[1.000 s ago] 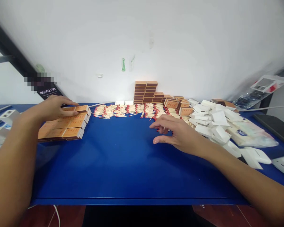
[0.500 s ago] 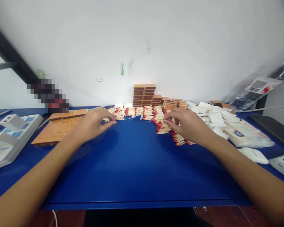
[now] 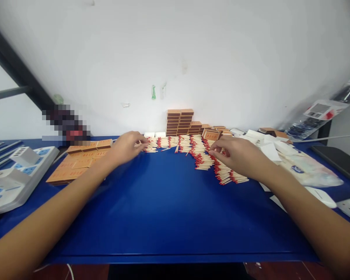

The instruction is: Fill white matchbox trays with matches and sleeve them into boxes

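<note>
The matches (image 3: 189,146) lie in a long band on the blue table (image 3: 163,210), red heads mostly turned the same way, running along the far edge and curving nearer at their right end. We judge them light, thin and stiff, easy to snap or scatter, and best pinched across the wooden shafts in a small bundle, away from the heads. The left hand (image 3: 125,147) rests on the left end of the band, its fingers curled together over a few matches; whether any are gripped we cannot tell. The right hand (image 3: 239,155) sits on the right end of the band, its fingers drawn together at the tips above the heads, and here too we cannot tell if they hold anything. Behind the matches stands a stack of brown boxes (image 3: 179,122) against the wall. Left of the matches lies a flat block of boxes (image 3: 78,161), and further left a power strip (image 3: 14,175). Right of the matches are white trays (image 3: 265,146) in a loose heap.
</note>
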`<state>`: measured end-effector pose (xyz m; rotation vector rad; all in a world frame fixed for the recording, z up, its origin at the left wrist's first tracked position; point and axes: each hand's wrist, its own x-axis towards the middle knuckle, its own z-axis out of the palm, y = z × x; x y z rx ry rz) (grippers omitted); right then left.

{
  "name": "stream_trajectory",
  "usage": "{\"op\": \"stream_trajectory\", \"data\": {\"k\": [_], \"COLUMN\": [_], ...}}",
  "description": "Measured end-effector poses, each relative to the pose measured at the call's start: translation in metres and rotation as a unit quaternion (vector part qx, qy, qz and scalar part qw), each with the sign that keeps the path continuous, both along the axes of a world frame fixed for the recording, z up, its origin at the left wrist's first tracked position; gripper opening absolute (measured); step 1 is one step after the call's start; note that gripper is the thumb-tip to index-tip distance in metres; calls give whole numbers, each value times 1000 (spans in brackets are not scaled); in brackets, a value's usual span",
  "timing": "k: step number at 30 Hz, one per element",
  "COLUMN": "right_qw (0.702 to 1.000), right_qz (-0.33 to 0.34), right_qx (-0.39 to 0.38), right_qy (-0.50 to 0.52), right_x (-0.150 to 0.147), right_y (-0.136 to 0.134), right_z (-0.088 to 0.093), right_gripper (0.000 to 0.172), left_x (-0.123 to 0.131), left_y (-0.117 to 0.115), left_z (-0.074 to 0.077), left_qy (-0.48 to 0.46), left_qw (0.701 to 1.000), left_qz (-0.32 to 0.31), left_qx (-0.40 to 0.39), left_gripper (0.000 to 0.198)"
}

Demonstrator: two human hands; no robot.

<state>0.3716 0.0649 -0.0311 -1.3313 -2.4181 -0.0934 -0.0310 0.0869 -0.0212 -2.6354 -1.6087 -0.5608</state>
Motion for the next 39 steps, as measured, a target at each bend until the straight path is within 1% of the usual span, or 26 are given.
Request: {"op": "stream_trajectory", "data": {"k": [3, 6, 9, 12, 18, 25, 30, 35, 39], "right_qw": [1000, 1000, 1000, 1000, 1000, 1000, 1000, 1000, 1000], "right_qz": [11, 15, 13, 8, 0, 4, 0, 5, 4], "right_qx": [4, 3, -3, 3, 5, 5, 0, -4, -7], "right_qy": [-6, -10, -11, -11, -16, -11, -1, -7, -9], "right_x": [-1, 0, 2, 4, 5, 5, 4, 4, 3], "right_y": [1, 2, 2, 1, -1, -3, -4, -3, -4], "right_z": [-3, -1, 3, 6, 9, 10, 8, 7, 7], "right_gripper": [27, 25, 26, 26, 28, 27, 26, 27, 28], "left_x": [-9, -8, 1, 8, 12, 7, 5, 5, 1], "left_y": [39, 67, 82, 90, 97, 94, 91, 85, 82], "left_z": [12, 19, 19, 15, 12, 15, 20, 27, 31], "left_qy": [6, 8, 9, 13, 22, 18, 14, 2, -2], "left_qw": [999, 998, 997, 996, 994, 993, 996, 999, 999], "left_qz": [40, 57, 53, 44, 33, 30, 33, 26, 32], "left_qx": [-7, -29, -59, -81, -103, -111, -78, -30, -15], "left_gripper": [28, 23, 21, 21, 24, 26, 21, 22, 22]}}
